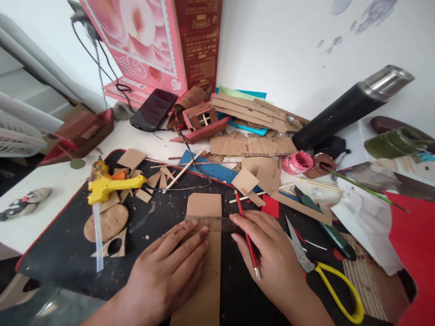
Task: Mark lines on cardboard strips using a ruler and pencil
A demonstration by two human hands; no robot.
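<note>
A long strip of brown cardboard [204, 206] lies on the black mat in front of me. A see-through ruler [228, 225] crosses it near its far end. My left hand [173, 262] rests flat on the cardboard and the ruler, fingers stretched out, holding nothing. In my right hand [272, 253] is a red pencil [242, 210], its tip pointing away from me. The fingertips of that hand are at the ruler's right end. Scissors with yellow handles [317, 267] lie just right of this hand.
At left on the mat is a yellow glue gun [113, 181]. Cardboard scraps [245, 181], a small model boat [204, 124] and a phone [154, 110] lie farther back. A black flask [343, 111] leans at right, near a pink paint jar [298, 162] and a green utility knife [326, 226].
</note>
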